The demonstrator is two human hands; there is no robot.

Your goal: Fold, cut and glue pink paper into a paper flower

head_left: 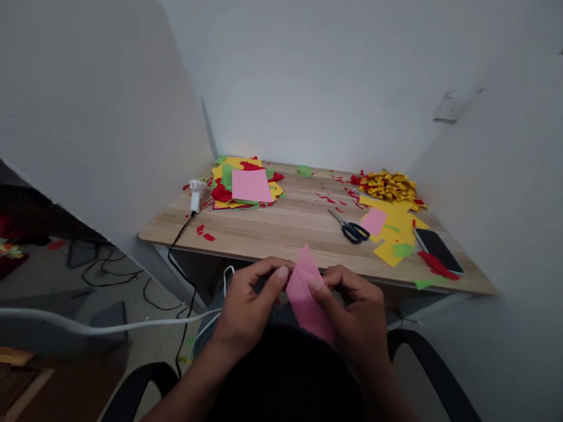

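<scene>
A piece of pink paper (pixel 308 301), creased and pointed at its top, is held over my lap in front of the table edge. My left hand (pixel 253 300) pinches its left edge between thumb and fingers. On the other side my right hand (pixel 354 312) grips it, thumb lying across the paper's face and fingers curled behind. Beyond the hands, scissors (pixel 352 230) with dark handles lie on the table. A flat pink sheet (pixel 252 185) tops a pile of coloured paper at the left, and a smaller pink piece (pixel 373 221) rests on yellow paper (pixel 401 217) at the right.
On the wooden table (pixel 279 231) are red and green scraps, a bundle of folded yellow paper (pixel 389 185), a phone (pixel 438 250) and a white plug-like device (pixel 196 196) with a black cable. White partitions stand on both sides. A white cable (pixel 83 328) crosses at left; chair armrests flank me.
</scene>
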